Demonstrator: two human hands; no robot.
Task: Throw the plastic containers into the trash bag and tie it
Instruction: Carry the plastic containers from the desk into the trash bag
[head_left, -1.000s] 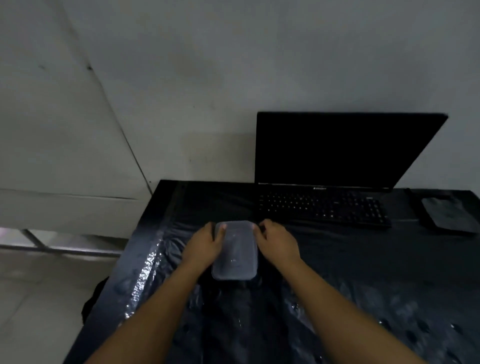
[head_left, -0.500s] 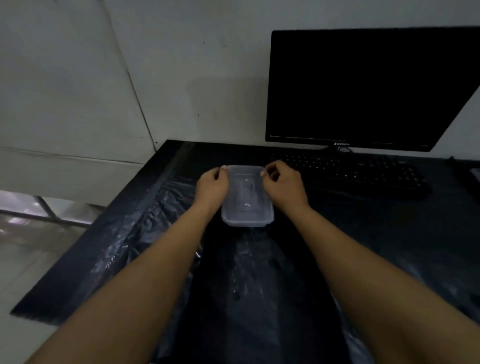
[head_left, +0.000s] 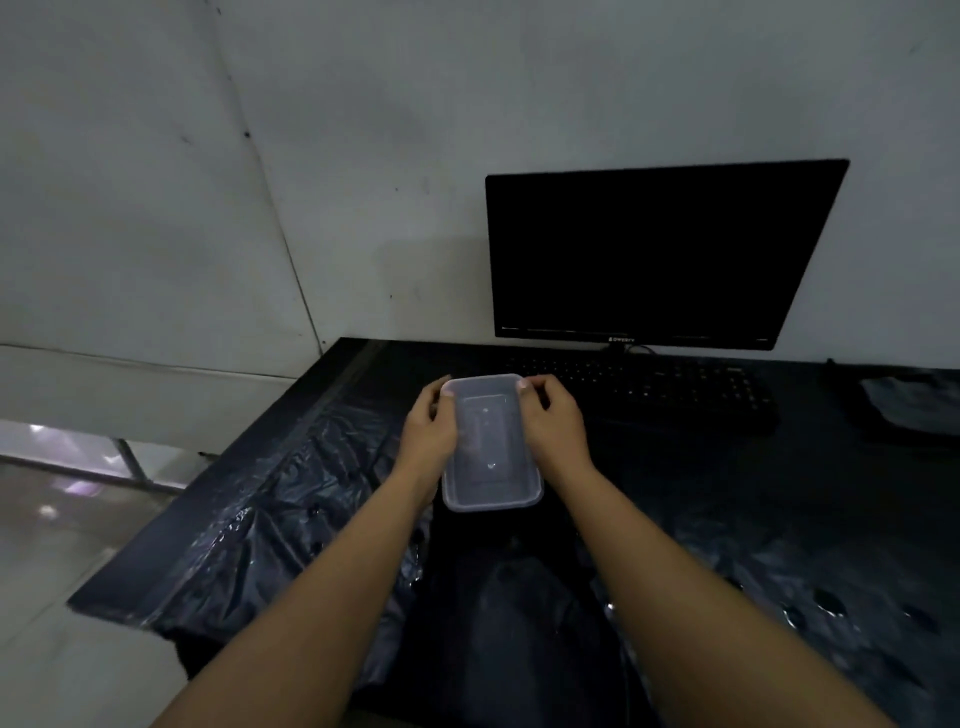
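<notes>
A clear rectangular plastic container (head_left: 488, 447) is held over the dark table, its open side facing up. My left hand (head_left: 428, 431) grips its left rim and my right hand (head_left: 553, 426) grips its right rim, thumbs hooked over the far corners. A black trash bag (head_left: 291, 499) lies spread and crumpled across the table under and around my arms. Its opening cannot be made out in the dim light.
A black monitor (head_left: 654, 254) stands at the back against the wall, with a black keyboard (head_left: 670, 389) in front of it. A dark flat object (head_left: 909, 405) lies at the far right. The table's left edge (head_left: 197, 499) drops to a tiled floor.
Both hands have lifted the container off the table and drawn it a little toward me. The camera view tilted up and down between frames.
</notes>
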